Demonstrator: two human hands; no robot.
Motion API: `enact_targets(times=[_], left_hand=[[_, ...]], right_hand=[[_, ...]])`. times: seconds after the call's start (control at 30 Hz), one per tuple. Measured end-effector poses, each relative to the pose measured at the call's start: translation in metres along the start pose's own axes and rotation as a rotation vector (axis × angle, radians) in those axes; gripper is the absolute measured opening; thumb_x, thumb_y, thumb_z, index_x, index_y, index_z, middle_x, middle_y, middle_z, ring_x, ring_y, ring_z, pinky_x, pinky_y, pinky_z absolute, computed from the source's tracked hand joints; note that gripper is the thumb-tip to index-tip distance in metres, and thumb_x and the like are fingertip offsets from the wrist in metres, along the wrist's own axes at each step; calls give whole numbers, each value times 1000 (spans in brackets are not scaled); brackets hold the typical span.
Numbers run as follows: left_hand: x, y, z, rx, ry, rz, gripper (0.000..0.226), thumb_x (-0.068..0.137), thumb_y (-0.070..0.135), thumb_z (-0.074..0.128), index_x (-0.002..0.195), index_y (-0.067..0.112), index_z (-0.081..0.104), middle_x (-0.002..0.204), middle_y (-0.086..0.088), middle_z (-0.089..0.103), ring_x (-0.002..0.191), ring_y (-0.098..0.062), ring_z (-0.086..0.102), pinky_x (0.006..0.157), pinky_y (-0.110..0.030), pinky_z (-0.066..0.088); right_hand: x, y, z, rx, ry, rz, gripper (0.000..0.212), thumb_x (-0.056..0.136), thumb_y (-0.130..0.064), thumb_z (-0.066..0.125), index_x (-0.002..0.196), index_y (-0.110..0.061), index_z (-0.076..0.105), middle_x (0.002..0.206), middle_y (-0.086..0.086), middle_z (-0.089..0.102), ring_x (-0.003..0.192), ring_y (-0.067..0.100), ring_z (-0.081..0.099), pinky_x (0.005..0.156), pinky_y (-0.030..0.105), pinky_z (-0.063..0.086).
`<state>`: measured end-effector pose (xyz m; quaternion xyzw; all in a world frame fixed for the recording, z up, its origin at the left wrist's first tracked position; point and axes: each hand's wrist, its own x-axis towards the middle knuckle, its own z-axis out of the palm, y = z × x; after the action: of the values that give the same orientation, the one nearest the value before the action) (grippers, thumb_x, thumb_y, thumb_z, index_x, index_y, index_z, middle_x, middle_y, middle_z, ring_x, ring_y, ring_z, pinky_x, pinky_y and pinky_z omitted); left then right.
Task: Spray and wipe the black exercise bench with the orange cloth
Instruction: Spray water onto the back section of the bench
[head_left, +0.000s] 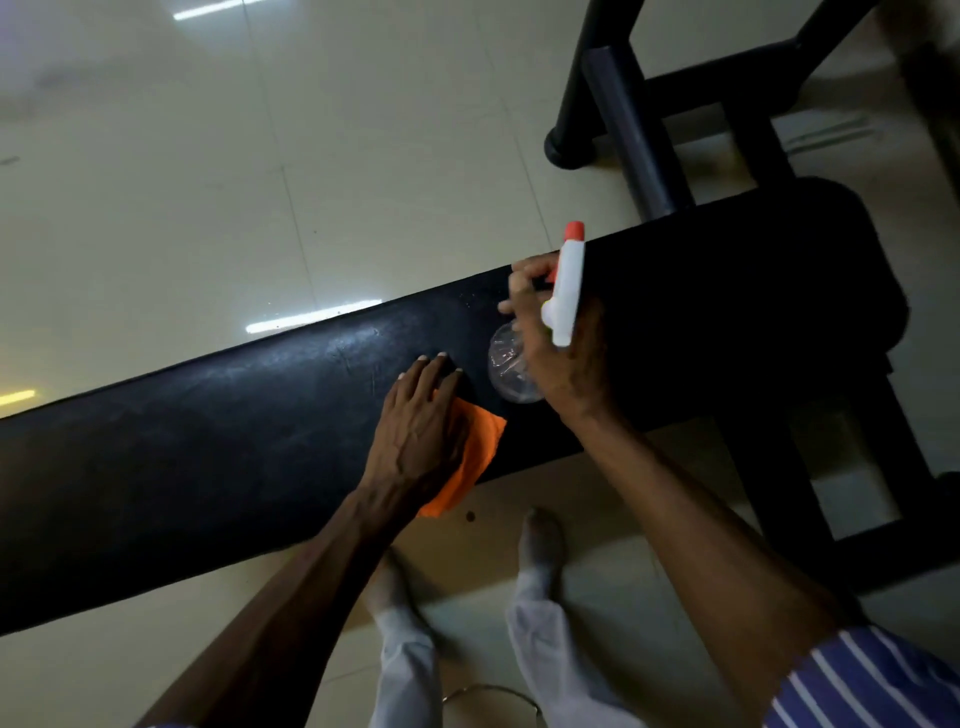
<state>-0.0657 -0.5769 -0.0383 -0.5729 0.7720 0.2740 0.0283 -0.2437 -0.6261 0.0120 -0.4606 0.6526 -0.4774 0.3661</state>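
Note:
The black exercise bench (208, 431) runs diagonally across the view, its padded top scuffed and faintly wet near the middle. My left hand (421, 421) lies flat on the orange cloth (478, 452), pressing it onto the near edge of the pad, with part of the cloth hanging over the edge. My right hand (561, 348) grips a clear spray bottle (511, 369) with a white and orange trigger head (567, 280), held just above the pad to the right of the cloth, nozzle pointing away from me.
Black metal frame legs (634, 130) of the bench stand on the glossy beige tiled floor (260, 182) beyond the pad, and more frame (883, 493) sits at the right. My feet (540, 540) and light trousers are below the near edge.

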Motion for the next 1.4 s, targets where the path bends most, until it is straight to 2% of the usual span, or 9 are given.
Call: enact_targets(times=[0.07,0.17,0.3,0.5,0.63,0.83,0.97,1.1,1.4], left_hand=[[-1,4,0,-24,20,-15,55,102,25,53,155,15,41,167,-8,31,159,-31,20,130,-47,19],[-1,15,-1,-72,78,-11,56,102,25,56,155,12,43,165,-11,35,158,-34,23,128,-49,23],[7,29,0,-54,79,-64,74,99,45,61,161,15,33,172,-9,22,162,-31,12,130,-46,18],[8,29,7,-7,56,-117,83,98,56,58,164,18,25,175,-7,14,163,-29,6,129,-45,15],[8,31,8,-7,45,-136,84,99,57,56,165,19,20,176,-6,9,163,-28,3,130,-45,13],[10,39,7,-11,40,-141,84,101,52,57,166,18,17,176,-8,7,163,-28,2,132,-44,11],[19,44,13,11,15,-94,82,102,51,55,166,17,16,176,-8,7,163,-29,2,132,-44,10],[30,62,24,21,7,-30,80,103,53,51,166,17,16,176,-9,8,163,-31,2,132,-45,11],[63,113,51,49,24,95,83,101,53,54,167,19,15,176,-9,8,163,-31,2,130,-46,9]], right_hand=[[13,-5,-15,112,13,87,10,100,-42,65,95,-33,62,75,-9,72,54,15,70,56,32,57],[25,-6,-40,122,-154,197,18,99,-57,61,116,-51,65,84,-2,75,43,21,66,39,25,45],[12,8,-67,-44,-467,436,60,97,-63,62,153,-46,46,89,4,79,58,32,78,35,23,43],[-21,17,-78,-292,-684,440,53,98,-66,57,148,-52,44,62,-1,71,47,26,73,38,25,47],[-30,20,-81,-422,-617,371,56,99,-69,54,151,-47,48,58,9,70,40,20,68,43,20,48],[-35,19,-99,-353,-483,412,58,96,-68,60,145,-37,58,55,0,68,38,23,67,41,25,49],[-35,21,-118,-339,-465,405,56,100,-63,58,152,-45,48,62,-5,73,38,20,63,46,28,53],[-35,21,-138,-418,-401,398,49,104,-54,58,151,-41,53,44,-2,59,33,12,57,41,18,47],[-35,31,-190,-380,-343,442,53,104,-61,54,153,-46,46,70,-1,74,42,18,61,52,35,59]])
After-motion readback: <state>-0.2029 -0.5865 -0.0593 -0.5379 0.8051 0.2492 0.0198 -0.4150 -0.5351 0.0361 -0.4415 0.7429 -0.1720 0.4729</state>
